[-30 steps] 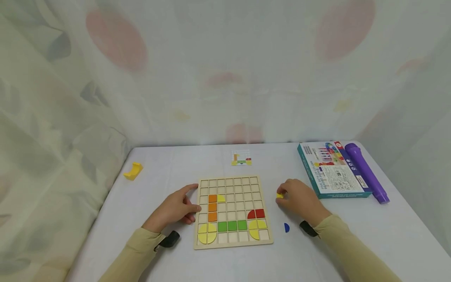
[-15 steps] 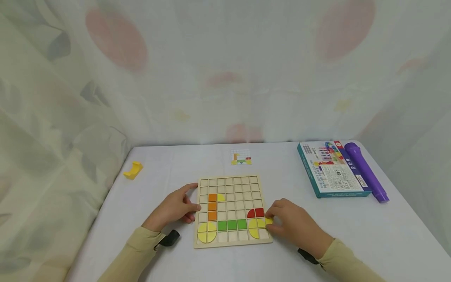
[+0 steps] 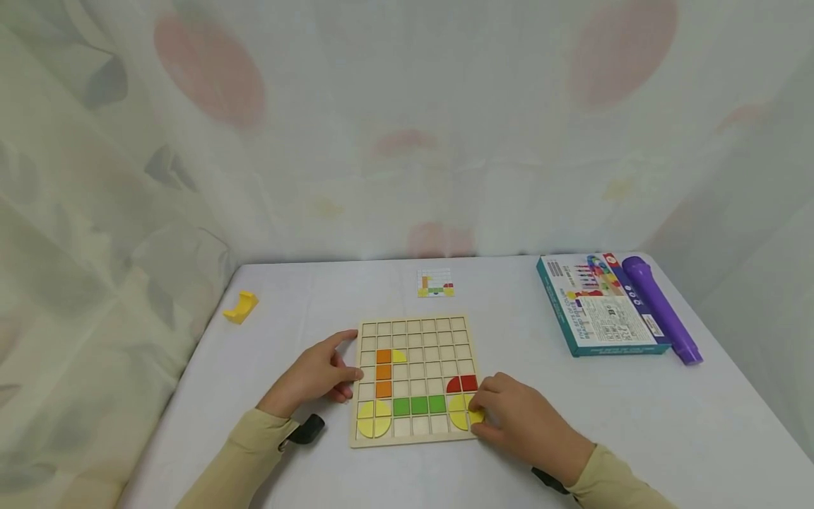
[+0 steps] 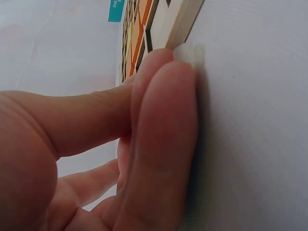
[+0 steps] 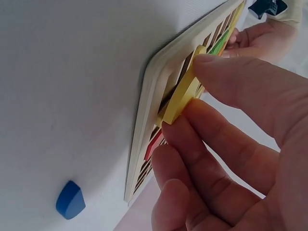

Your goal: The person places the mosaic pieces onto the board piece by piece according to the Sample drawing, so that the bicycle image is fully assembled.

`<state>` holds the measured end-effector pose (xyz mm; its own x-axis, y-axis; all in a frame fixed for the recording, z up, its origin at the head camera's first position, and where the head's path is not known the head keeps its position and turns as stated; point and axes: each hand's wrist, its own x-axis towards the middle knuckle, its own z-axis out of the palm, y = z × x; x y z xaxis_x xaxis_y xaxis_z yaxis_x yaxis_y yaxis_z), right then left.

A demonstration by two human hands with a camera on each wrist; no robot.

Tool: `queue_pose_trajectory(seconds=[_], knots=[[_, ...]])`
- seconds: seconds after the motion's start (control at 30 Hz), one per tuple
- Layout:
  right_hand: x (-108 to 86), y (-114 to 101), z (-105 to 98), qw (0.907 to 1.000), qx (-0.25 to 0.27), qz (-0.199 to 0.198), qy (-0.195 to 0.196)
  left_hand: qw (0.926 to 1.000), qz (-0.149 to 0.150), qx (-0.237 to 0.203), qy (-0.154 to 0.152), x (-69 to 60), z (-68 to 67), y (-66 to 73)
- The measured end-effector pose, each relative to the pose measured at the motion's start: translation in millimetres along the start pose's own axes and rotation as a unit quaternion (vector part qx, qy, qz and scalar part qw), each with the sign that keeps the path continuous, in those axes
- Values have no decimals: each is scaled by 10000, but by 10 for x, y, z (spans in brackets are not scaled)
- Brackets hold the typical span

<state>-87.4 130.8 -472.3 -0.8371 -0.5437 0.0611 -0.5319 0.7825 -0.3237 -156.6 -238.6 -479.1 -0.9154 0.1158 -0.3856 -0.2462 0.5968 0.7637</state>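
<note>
My right hand [image 3: 524,420] pinches a yellow quarter-circle tile [image 5: 183,98] between thumb and fingertips. In the right wrist view the tile is tilted over a corner of the wooden grid board [image 3: 420,341], beside other yellow tiles [image 3: 456,413]. My left hand [image 3: 316,375] touches the board's left edge with the thumb and an extended index finger. Set in the board are three orange squares [image 3: 384,372], three green squares [image 3: 419,405], red tiles [image 3: 468,382], a small yellow tile [image 3: 398,356] and a yellow circle [image 3: 374,418] of quarter tiles. A blue tile [image 5: 70,201] lies right of the board, hidden in the head view.
Behind the board lies a pattern card [image 3: 435,283]. A teal-edged game box [image 3: 600,305] and a purple tube [image 3: 661,311] lie at the back right. Far left is a yellow curved piece [image 3: 241,307]. Patterned cloth [image 3: 394,92] hangs behind the table.
My right hand has carried the yellow tile leftward and nearer, from the bare tabletop to the board's near right corner, now covering the blue tile in the head view. The left hand stays put.
</note>
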Motion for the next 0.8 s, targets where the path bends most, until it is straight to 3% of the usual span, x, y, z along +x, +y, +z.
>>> queue_pose_trajectory(seconds=[0.5, 0.8], knots=[[-5, -37, -14, 9999, -122, 73, -91, 10000, 16, -7, -4, 8, 3, -19], [-9, 13, -21, 9999, -49, 111, 88, 10000, -2, -21, -3, 5, 5, -8]])
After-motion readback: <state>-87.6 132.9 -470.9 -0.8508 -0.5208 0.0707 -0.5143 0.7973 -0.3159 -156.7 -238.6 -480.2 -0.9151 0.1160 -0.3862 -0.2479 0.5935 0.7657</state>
